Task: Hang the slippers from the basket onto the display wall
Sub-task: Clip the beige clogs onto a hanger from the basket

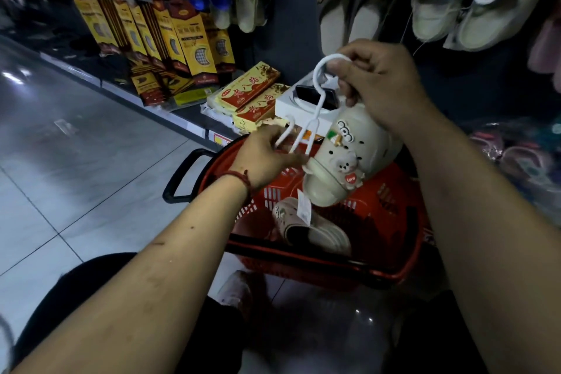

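In the head view, directly above the red basket [387, 209], the right hand [382, 82] pinches the hook of a white hanger [312, 117], and the left hand [264, 155] curls its fingers round the hanger's free lower prong. One cream slipper [349, 161] with a bear charm already sits on the other prong, toe down over the basket. Its likely mate, the second slipper [315, 231], lies inside the basket below it. The step in hand looks like loading the pair, so the left hand should let go of the prong, fetch the second slipper and slide its strap fully onto that prong. Meanwhile the right hand should keep the hook level so the first slipper does not slip off. Above and beyond the basket, the display wall [291, 3] shows a dark gap between hung pairs [349, 6]. Whether a peg stands there is too dim to tell. Beyond the basket's far rim, a shelf edge carries stacked boxes [255, 91], so the hanger should rise straight up over the basket before going forward. Left of the basket the tiled floor [91, 146] gives open room, while to its right more goods crowd in close
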Demonstrator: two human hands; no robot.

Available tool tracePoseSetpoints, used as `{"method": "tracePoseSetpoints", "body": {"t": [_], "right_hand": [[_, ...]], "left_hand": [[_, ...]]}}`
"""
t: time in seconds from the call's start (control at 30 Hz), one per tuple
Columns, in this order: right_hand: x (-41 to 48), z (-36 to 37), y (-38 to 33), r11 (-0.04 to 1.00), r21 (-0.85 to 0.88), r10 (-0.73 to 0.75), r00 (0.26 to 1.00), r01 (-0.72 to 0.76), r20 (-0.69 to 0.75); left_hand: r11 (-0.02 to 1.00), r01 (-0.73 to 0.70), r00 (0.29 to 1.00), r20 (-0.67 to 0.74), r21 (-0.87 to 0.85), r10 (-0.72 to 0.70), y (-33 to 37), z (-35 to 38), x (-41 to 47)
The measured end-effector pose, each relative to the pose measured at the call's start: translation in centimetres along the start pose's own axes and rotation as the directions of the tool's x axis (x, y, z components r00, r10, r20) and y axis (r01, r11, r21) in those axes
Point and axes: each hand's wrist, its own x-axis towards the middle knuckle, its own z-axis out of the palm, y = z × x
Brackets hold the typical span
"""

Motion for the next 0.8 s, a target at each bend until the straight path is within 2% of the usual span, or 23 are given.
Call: {"method": "tracePoseSetpoints", "body": {"t": [0.07,0.13,0.23,0.33,0.4,0.47,0.53,0.6,0.67,0.73,0.8], "right_hand": [[0.1,-0.7,0.0,1.0,-0.005,-0.016,0.999,0.016,-0.028],[0.4,-1.3,-0.4,0.999,0.009,-0.035,0.998,0.036,-0.061],[1.0,-2.2,-1.5,0.994,0.009,-0.108,0.99,0.109,-0.094],[1.4,-2.8,-2.8,0.979,-0.023,-0.206,0.975,0.205,-0.088],[1.7,-3.1,-3.5,0.968,-0.036,-0.249,0.964,0.246,-0.098],[1.9,-3.5,-4.0,0.963,-0.009,-0.27,0.955,0.271,-0.123],[2.0,-4.1,-4.3,0.954,-0.004,-0.297,0.948,0.299,-0.119],[2.0,-4.7,-4.4,0.954,0.007,-0.296,0.947,0.299,-0.127],[2.1,-5.1,-4.3,0.956,0.031,-0.285,0.947,0.292,-0.149],[2.2,-5.2,-4.3,0.955,0.07,-0.274,0.949,0.287,-0.156],[2.1,-5.3,-4.5,0.952,0.125,-0.262,0.954,0.281,-0.148]], "left_hand": [[0.958,0.151,0.98,0.089,0.245,-0.177,-2.8,0.9,0.1],[0.846,0.258,0.922,0.142,0.466,-0.36,-5.6,1.9,0.0],[0.741,0.269,0.846,0.216,0.615,-0.487,-7.5,4.0,-0.5],[0.722,0.324,0.795,0.238,0.611,-0.558,-8.6,5.4,-1.1],[0.73,0.276,0.82,0.243,0.625,-0.518,-10.1,6.0,-0.4],[0.734,0.338,0.825,0.19,0.589,-0.532,-10.8,6.3,0.2],[0.758,0.49,0.813,0.087,0.43,-0.575,-11.5,6.5,1.0],[0.764,0.608,0.77,0.071,0.215,-0.634,-11.7,6.8,1.2],[0.747,0.66,0.743,0.076,0.086,-0.665,-11.8,7.0,1.5],[0.755,0.642,0.75,0.099,0.132,-0.654,-11.6,7.1,1.5],[0.769,0.557,0.793,0.075,0.314,-0.605,-11.2,7.0,1.7]]}}
